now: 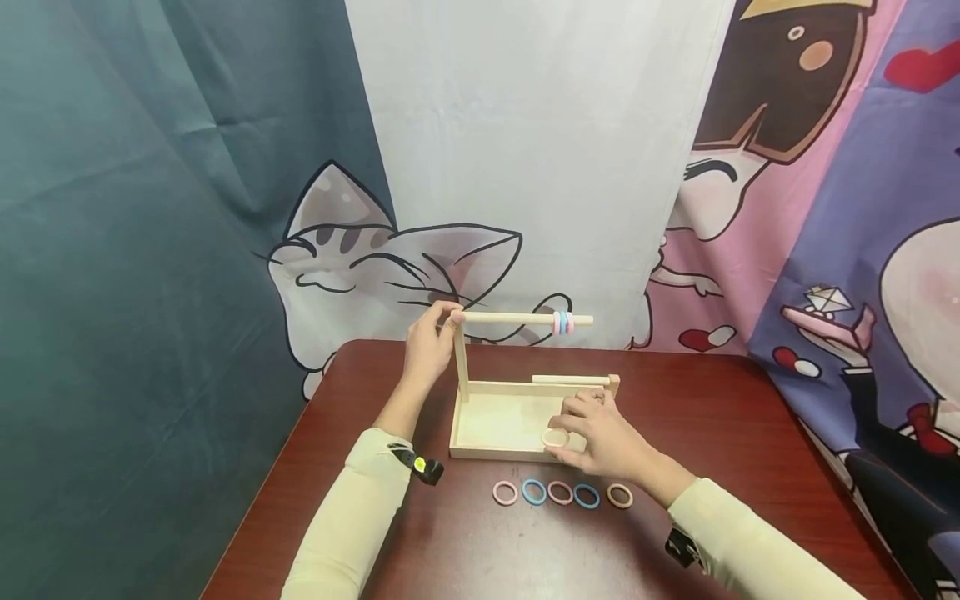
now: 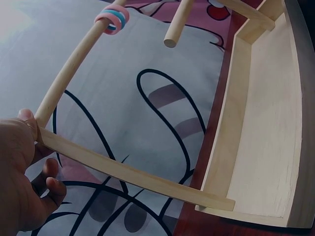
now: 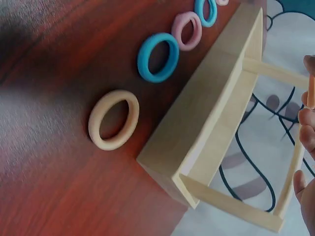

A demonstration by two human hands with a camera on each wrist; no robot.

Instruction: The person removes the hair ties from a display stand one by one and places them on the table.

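My left hand (image 1: 429, 346) pinches the top corner of a wooden stand, where a long horizontal rod (image 1: 506, 317) meets the tall upright post (image 2: 123, 167). Two pink rings and one blue ring (image 2: 114, 18) hang near that rod's free end. The post rises from the left end of a shallow wooden tray (image 1: 468, 454). My right hand (image 1: 600, 433) holds a pale wooden ring (image 1: 546, 444) between thumb and fingers, over the tray's right part. Only an edge of that ring shows in the right wrist view. Behind the right hand is a lower, shorter rod (image 1: 570, 379).
In front of the tray, a row of rings lies on the reddish-brown table (image 1: 465, 533): a pink ring (image 1: 495, 498), a blue ring (image 3: 142, 61), others pink and blue, and a tan ring (image 3: 96, 125) at the right end. Printed curtains (image 1: 540, 167) hang behind the table.
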